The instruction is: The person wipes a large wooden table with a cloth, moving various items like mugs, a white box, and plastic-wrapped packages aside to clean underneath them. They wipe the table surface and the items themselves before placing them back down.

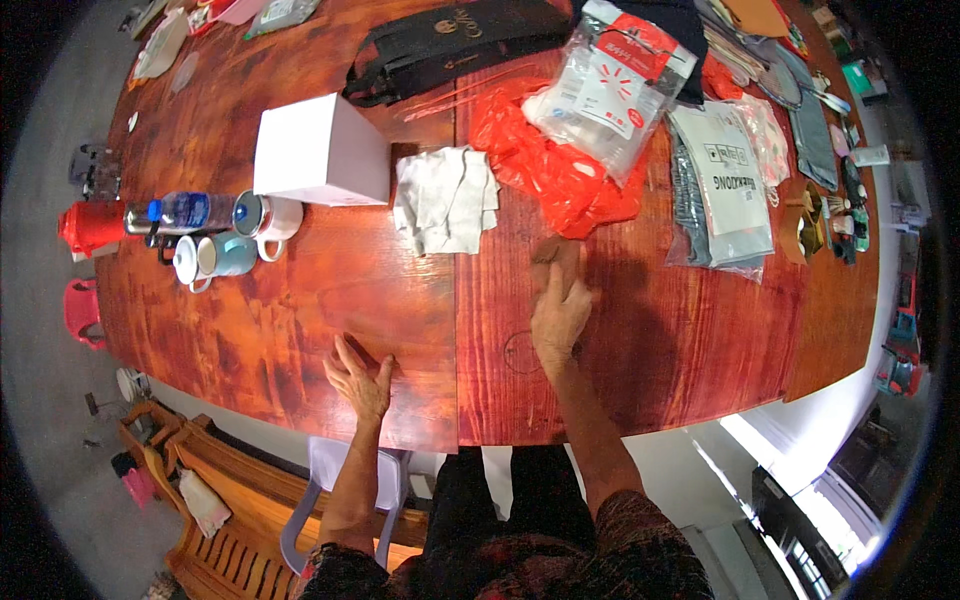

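Note:
My left hand [358,382] rests on the red-brown wooden table [400,300], fingers spread, holding nothing. To the right of the table's seam, my right hand [560,318] has its fingers on a small, dark brown piece that looks like cloth [556,252]. Part of that piece is covered by the fingers, and its exact kind is hard to make out. Just beyond it lies a crumpled red plastic bag [560,180]. A folded whitish cloth [445,200] lies flat to the left of the bag.
A white box [320,150] stands left of the whitish cloth. Mugs [228,255] and a water bottle [185,212] are grouped at the left. Clear packages [610,90] and bagged clothing [730,190] lie at the right. A black bag [450,45] is at the back.

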Tool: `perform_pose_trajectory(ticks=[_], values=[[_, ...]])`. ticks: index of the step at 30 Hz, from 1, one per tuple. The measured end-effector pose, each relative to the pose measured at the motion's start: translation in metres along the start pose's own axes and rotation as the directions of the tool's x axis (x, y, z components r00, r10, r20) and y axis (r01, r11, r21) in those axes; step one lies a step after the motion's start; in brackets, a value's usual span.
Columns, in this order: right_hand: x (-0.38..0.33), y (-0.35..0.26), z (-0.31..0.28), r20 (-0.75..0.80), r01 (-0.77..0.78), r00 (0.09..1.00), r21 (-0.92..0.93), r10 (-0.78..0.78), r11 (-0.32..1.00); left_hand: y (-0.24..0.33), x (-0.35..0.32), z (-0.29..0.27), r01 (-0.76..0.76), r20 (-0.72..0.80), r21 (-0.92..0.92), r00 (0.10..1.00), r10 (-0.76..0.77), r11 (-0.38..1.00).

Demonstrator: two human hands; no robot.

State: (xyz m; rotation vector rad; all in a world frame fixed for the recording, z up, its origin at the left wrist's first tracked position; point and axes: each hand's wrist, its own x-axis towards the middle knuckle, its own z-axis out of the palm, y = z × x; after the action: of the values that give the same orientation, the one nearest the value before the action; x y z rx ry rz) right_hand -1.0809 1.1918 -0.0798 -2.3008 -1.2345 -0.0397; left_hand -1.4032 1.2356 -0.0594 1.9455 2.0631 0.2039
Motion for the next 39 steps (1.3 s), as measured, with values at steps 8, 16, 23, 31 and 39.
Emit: perform_pose_trajectory(ticks=[8,16,23,31,39], values=[[-0.071,-0.133,0.027,0.385,0.260,0.873,0.149,-0.298,0.954,-0.010,0.002,0.010,0.241,0.232,0.045,0.941,-0.244,0.970],[-0.068,-0.219,0.067,0.373,0.175,0.858,0.434,-0.353,0.884,-0.008,-0.005,0.015,0.118,0.082,-0.184,0.991,-0.105,0.976],[0.051,-0.179,0.056,0.307,0.215,0.896,0.329,-0.319,0.920,0.002,0.043,-0.010,-0.250,0.196,0.034,0.951,0.239,0.968],[0.096,-0.135,0.111,0.299,0.188,0.944,-0.136,-0.140,0.973,0.008,0.058,0.013,-0.207,0.364,0.262,0.926,0.102,0.943],[-0.007,-0.117,0.044,0.275,0.576,0.767,0.102,-0.580,0.811,0.007,0.059,0.006,-0.168,0.427,0.277,0.904,0.035,0.946]])
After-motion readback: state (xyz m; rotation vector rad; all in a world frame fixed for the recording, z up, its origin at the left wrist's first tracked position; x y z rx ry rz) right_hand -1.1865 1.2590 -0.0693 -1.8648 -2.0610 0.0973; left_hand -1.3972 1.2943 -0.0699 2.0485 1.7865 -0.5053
